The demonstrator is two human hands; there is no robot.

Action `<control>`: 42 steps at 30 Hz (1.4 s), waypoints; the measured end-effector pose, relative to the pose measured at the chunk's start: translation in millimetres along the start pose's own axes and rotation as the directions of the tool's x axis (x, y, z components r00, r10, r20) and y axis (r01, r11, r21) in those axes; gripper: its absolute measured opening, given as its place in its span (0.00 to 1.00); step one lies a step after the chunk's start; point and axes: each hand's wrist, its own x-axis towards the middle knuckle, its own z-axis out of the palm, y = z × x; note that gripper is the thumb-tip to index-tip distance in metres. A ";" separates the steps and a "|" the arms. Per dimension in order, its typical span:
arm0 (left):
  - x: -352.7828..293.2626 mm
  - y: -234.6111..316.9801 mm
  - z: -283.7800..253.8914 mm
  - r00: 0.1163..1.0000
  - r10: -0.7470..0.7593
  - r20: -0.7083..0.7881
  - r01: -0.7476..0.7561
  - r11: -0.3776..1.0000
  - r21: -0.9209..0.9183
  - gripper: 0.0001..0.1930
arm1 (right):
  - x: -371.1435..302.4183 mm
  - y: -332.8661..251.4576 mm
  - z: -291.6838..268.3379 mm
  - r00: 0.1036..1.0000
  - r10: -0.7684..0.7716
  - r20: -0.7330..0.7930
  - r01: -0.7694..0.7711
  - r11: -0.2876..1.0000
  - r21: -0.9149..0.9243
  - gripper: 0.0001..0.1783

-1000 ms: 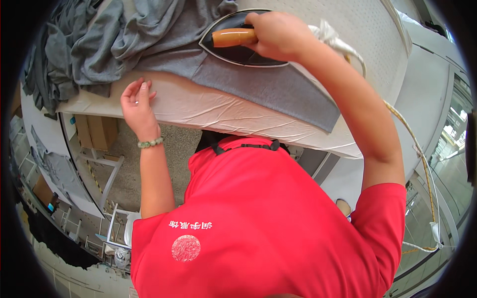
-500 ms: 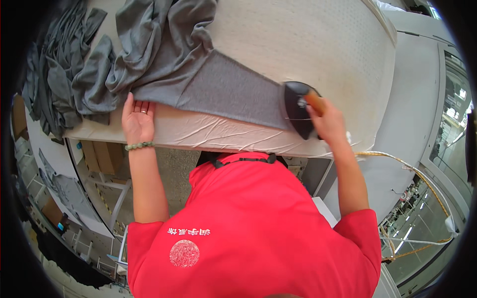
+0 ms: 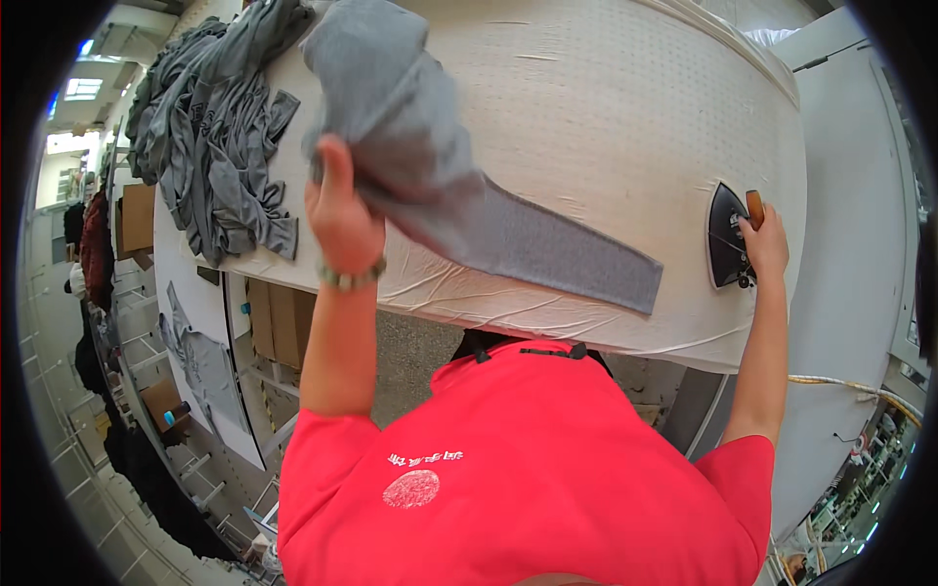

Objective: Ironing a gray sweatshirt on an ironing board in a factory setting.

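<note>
My left hand (image 3: 344,217) grips a grey knit garment (image 3: 401,107), thumb up in front and the other fingers hidden behind the cloth. That part of the garment is raised and blurred. Its flat, smooth sleeve-like panel (image 3: 576,249) stretches right along the table's near side, ending short of the iron. At the table's right end a dark iron (image 3: 727,239) with an orange-brown handle rests on the cover. My right hand (image 3: 767,244) is closed around the lower part of its handle.
A heap of rumpled grey garments (image 3: 220,146) lies at the table's far left. The padded table (image 3: 606,107) has a cream cover, wrinkled along the near edge. A yellow and white hose (image 3: 860,389) hangs at the right. Cardboard boxes (image 3: 278,317) stand below the left side.
The iron has moved right, off the cloth, with my right hand on it. My left hand, palm-up at the garment's edge before, now holds the garment raised, away from the heap.
</note>
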 end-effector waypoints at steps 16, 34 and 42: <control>-179.1 -1.0 -102.6 0.958 -0.259 -0.124 0.264 0.964 0.027 0.36 | 47.4 -194.3 114.5 0.840 -0.054 0.540 -0.525 0.170 0.834 0.28; 286.8 58.1 -197.2 0.961 0.133 -0.243 0.060 0.754 0.654 0.42 | -172.7 -171.4 -103.5 0.865 -0.023 0.501 -0.403 -0.627 0.667 0.14; 181.0 -127.4 -85.9 0.662 0.073 0.746 -0.736 0.254 0.628 0.21 | -193.4 -206.5 -143.7 0.964 0.264 -0.021 -0.048 0.253 0.966 0.21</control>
